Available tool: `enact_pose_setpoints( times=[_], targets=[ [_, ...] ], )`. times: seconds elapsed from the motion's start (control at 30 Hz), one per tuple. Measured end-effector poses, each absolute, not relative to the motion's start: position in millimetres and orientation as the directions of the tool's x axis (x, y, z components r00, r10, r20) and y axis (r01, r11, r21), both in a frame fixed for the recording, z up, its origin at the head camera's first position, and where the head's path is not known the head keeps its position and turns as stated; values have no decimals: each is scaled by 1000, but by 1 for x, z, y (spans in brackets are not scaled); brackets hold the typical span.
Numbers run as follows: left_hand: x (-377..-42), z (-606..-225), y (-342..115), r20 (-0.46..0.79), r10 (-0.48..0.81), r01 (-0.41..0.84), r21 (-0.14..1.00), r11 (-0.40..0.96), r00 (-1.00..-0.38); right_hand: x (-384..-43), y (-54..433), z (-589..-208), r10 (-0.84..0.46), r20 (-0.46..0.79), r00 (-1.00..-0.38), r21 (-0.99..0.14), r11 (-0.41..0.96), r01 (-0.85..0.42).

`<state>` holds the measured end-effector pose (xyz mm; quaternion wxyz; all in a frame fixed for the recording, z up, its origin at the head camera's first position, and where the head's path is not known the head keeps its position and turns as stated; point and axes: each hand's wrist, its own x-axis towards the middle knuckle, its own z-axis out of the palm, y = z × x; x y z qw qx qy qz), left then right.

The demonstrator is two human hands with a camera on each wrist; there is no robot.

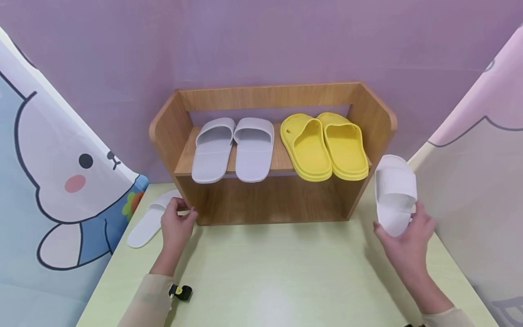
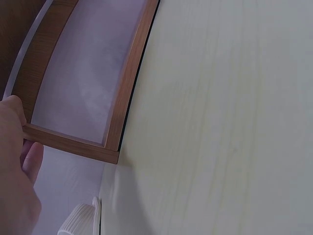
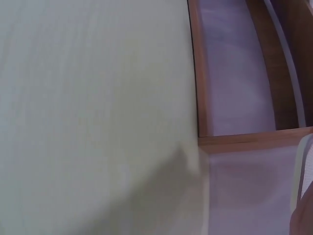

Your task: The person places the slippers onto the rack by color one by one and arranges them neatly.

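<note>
A small wooden shoe rack [image 1: 269,218] stands on the table with two pairs of slippers on its upper shelf. My left hand [image 1: 177,227] pinches the front edge of the rack's left side panel [image 2: 73,143] between thumb and fingers. On the right, my right hand [image 1: 410,238] grips a white slipper [image 1: 395,181] by its sole end, held up beside the rack's right side panel. Only a strip of that slipper [image 3: 304,169] shows in the right wrist view. Another white slipper [image 1: 149,225] lies on the table just left of the rack, partly behind my left hand.
Grey slippers [image 1: 254,154] sit on the left of the upper shelf, and yellow slippers [image 1: 312,152] on the right. Below them is the rack's lower level. A purple cloth [image 1: 269,41] hangs behind, with printed cloth walls on both sides. The pale table [image 1: 278,277] extends in front.
</note>
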<state>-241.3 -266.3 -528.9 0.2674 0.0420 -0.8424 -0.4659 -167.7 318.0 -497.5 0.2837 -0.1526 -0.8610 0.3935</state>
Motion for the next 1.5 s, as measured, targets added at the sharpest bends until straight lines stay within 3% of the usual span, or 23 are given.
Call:
enact_pose_setpoints(
  times=[0.5,0.9,1.5],
  targets=[
    [-241,-530,-266,409,-323,172,806,567,-853,-177,326,-466,470,523,-711,-731,677,-90],
    [-241,-530,-265,405,-318,165,801,576,-857,-183,333,-440,366,737,-567,-606,730,-316],
    [-241,-529,-266,395,-323,147,798,584,-860,-176,306,-409,372,793,-483,-581,703,-411]
  ],
)
